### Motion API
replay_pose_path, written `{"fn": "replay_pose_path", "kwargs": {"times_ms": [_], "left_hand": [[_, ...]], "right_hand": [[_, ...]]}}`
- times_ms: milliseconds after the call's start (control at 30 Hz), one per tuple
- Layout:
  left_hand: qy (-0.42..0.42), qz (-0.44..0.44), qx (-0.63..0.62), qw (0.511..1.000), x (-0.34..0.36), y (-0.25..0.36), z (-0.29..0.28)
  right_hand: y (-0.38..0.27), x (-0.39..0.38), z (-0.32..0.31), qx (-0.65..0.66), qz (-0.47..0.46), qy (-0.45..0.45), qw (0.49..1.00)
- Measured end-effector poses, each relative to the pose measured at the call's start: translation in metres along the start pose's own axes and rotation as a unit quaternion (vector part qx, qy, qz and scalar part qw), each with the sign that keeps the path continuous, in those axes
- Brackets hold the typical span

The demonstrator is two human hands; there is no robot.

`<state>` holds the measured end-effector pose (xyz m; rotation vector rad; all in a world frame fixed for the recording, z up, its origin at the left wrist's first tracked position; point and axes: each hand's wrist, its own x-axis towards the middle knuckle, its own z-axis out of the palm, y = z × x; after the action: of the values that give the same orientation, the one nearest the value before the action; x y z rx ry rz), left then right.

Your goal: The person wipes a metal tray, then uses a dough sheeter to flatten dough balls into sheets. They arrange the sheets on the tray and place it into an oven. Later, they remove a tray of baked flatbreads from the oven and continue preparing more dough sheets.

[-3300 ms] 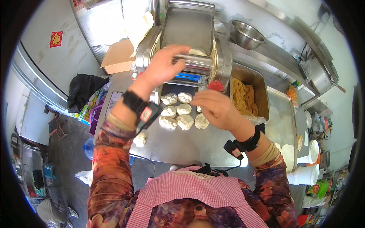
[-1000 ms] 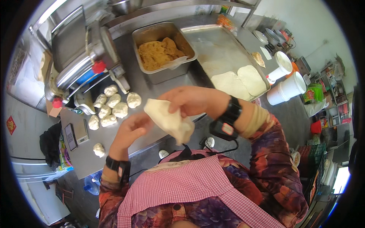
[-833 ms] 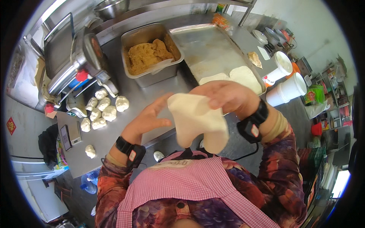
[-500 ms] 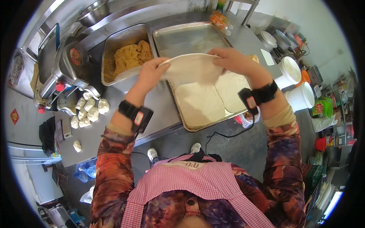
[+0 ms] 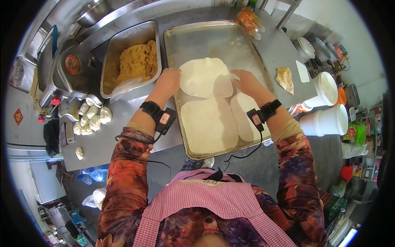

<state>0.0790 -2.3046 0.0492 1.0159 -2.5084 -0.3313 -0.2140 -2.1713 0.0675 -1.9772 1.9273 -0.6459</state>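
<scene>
A thin, pale dough sheet (image 5: 207, 79) lies mostly flat on the large metal baking tray (image 5: 199, 39). My left hand (image 5: 168, 81) is closed on its left edge. On the opposite side, my right hand (image 5: 246, 82) pinches the sheet's right edge, pulling up a small flap. Two more dough sheets are on the tray's near part: one at the near left (image 5: 210, 123), and one at the near right (image 5: 248, 117), partly covered from view by my right wrist.
Left of the tray stands a deep metal pan (image 5: 106, 74) of yellow-brown filling (image 5: 138, 61). Several dough balls (image 5: 94, 122) sit beside a metal machine (image 5: 72, 66). White buckets (image 5: 329, 88) stand at the right. An orange plastic package (image 5: 249, 22) lies by the tray's far corner.
The dough sheet, held raised and curved above the tray, has come down and now lies on it. Both hands have lowered with it, still at its edges.
</scene>
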Motion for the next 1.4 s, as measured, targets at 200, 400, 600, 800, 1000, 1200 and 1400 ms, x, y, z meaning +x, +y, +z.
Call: {"fn": "replay_pose_path", "kwargs": {"times_ms": [200, 400, 600, 800, 1000, 1200, 1400], "left_hand": [[-0.036, -0.067, 0.065, 0.995, 0.047, 0.002, 0.038], [-0.151, -0.165, 0.004, 0.975, 0.084, -0.009, 0.038], [-0.046, -0.124, -0.172, 0.976, 0.063, 0.002, 0.019], [0.096, -0.209, -0.349, 0.909, 0.062, 0.031, -0.046], [0.111, 0.011, -0.411, 0.905, 0.032, 0.037, -0.076], [-0.144, 0.141, 0.015, 0.979, -0.035, 0.024, -0.013], [-0.179, 0.054, -0.062, 0.98, -0.051, 0.031, -0.016]], "right_hand": [[0.016, 0.073, 0.048, -0.04, -0.008, 0.08, 0.996], [0.025, 0.106, 0.055, -0.094, 0.08, 0.006, 0.992], [0.01, 0.095, 0.023, 0.074, 0.093, -0.018, 0.993], [-0.025, 0.085, -0.036, 0.317, 0.107, 0.074, 0.939], [-0.038, 0.06, -0.067, 0.396, 0.017, 0.044, 0.917], [-0.014, -0.003, 0.011, -0.035, -0.062, -0.122, 0.99], [-0.011, -0.015, 0.012, -0.118, -0.122, -0.143, 0.975]]}}
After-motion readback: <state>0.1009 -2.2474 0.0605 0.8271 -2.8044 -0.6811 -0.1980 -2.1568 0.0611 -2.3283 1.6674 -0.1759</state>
